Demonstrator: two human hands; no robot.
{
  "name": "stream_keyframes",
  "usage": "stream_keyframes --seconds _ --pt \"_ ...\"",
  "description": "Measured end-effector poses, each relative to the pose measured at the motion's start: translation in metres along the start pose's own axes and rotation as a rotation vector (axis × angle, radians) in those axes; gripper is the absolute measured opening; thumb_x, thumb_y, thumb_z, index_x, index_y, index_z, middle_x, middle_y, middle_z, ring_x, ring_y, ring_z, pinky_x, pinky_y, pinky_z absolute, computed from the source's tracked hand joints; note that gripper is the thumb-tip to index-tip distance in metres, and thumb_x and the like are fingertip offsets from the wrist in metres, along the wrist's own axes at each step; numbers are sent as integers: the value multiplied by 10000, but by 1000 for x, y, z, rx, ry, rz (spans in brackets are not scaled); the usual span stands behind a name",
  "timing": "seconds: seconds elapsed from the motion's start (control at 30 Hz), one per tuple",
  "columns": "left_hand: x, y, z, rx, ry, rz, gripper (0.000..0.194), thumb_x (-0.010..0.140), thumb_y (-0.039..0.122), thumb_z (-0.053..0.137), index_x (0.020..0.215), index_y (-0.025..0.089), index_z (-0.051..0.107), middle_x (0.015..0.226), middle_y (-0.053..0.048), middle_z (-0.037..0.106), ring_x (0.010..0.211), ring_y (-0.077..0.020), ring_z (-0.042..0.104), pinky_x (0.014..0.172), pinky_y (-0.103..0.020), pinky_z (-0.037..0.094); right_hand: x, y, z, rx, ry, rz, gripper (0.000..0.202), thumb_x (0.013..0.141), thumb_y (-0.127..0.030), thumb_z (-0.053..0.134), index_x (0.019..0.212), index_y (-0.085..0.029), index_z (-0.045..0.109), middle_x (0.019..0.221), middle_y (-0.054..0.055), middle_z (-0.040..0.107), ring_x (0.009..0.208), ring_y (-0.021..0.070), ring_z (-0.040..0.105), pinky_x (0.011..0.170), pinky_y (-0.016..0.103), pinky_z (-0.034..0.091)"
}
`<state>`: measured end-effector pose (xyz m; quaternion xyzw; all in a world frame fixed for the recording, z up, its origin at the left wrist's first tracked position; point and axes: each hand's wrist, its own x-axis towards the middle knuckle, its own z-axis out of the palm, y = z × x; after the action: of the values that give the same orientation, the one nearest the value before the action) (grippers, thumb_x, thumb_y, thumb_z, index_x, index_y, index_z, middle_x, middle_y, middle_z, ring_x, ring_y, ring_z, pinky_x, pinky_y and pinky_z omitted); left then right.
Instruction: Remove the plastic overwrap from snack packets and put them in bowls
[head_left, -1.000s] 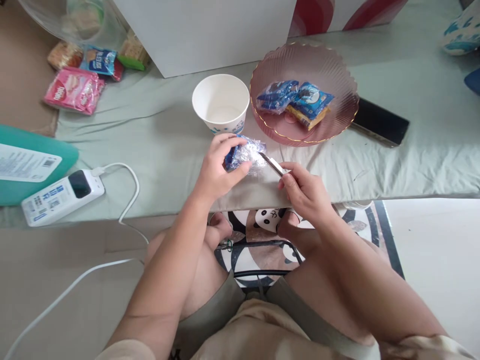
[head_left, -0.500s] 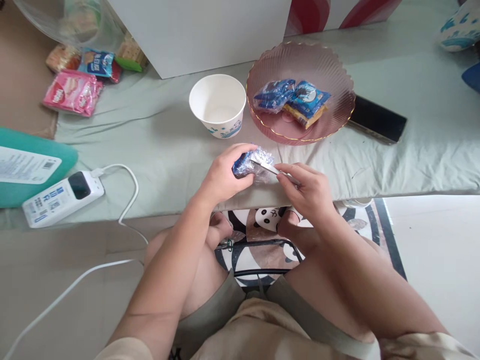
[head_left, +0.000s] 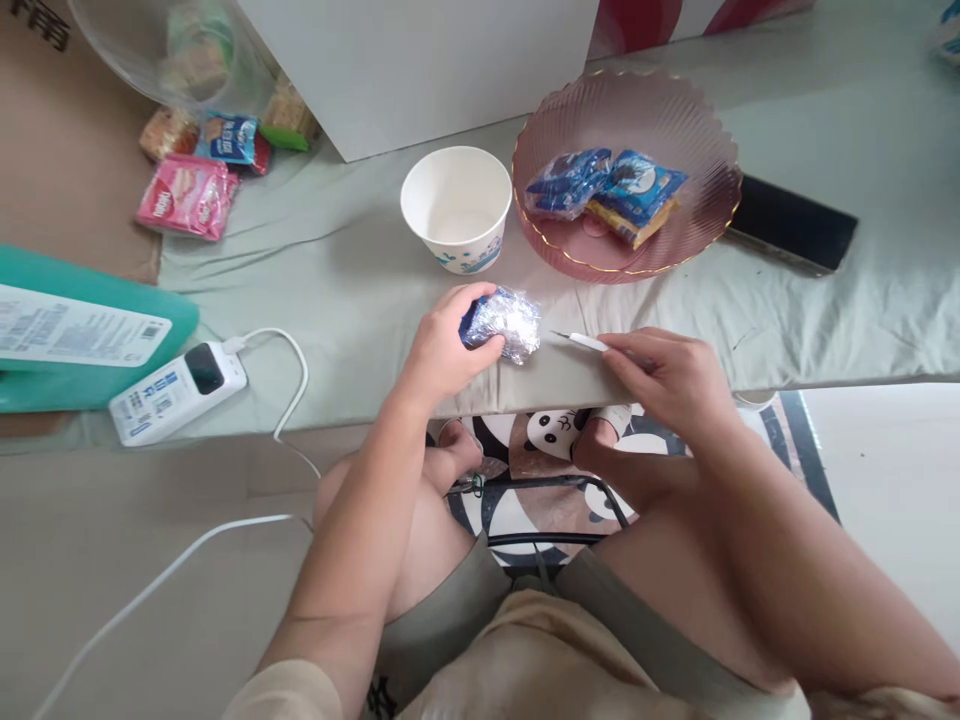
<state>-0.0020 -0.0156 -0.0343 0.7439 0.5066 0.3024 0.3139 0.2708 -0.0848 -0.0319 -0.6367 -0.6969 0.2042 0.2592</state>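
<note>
My left hand (head_left: 448, 345) grips a crinkled blue and silver wrapper (head_left: 508, 325) near the front edge of the cloth-covered surface (head_left: 360, 330). To its right, my right hand (head_left: 671, 375) holds a slim white-handled knife (head_left: 586, 342), its dark tip pointing left and a small gap away from the wrapper. Behind the wrapper stands a white paper cup (head_left: 457, 210), with nothing visible inside. Beside the cup, a pink ribbed bowl (head_left: 559, 250) with a gold rim holds several blue packets (head_left: 641, 185) and a yellow one (head_left: 630, 220).
A black phone-like slab (head_left: 795, 225) lies right of the bowl. At left are a white power bank (head_left: 176, 392) with a cable, a green jug (head_left: 82, 340), a pink snack packet (head_left: 187, 195) and a clear tub (head_left: 180, 50). A white box (head_left: 427, 70) stands behind.
The knife and my right hand have drawn away to the right from the wrapper. More of the wrapper's silver side shows in my left hand. The whole view has shifted slightly.
</note>
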Motion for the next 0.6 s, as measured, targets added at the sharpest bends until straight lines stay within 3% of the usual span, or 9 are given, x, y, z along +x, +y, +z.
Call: stream_keyframes --seconds 0.2,0.33,0.5,0.6 --pt "-4 -16 -6 136 128 48 548 750 203 721 1290 246 638 1451 -110 533 1395 -323 522 1213 -498 432 6 15 1 -191 170 71 210 881 -369 626 1007 -262 756 972 71 763 751 231 660 666 357 463" --pt "-5 -12 -7 73 82 83 487 782 282 760 1259 260 663 1380 -92 597 1345 -314 559 1199 -486 440 10 10 7 -279 171 97 192 893 -339 610 1021 -263 732 1015 94 748 871 279 658 748 401 446" --pt "-6 -1 -2 53 83 36 305 812 237 763 1116 246 733 1314 -74 664 1272 -280 627 1153 -454 486 11 -2 8 -336 207 150 215 923 -247 533 1029 -257 720 1080 122 734 1072 346 630 915 511 408" --pt "-7 2 3 -14 87 28 192 828 226 751 1020 240 760 1319 -67 684 1246 -259 653 1130 -436 501 10 -7 9 -288 261 112 219 939 -245 504 992 -258 715 1065 119 736 1069 338 632 927 514 423"
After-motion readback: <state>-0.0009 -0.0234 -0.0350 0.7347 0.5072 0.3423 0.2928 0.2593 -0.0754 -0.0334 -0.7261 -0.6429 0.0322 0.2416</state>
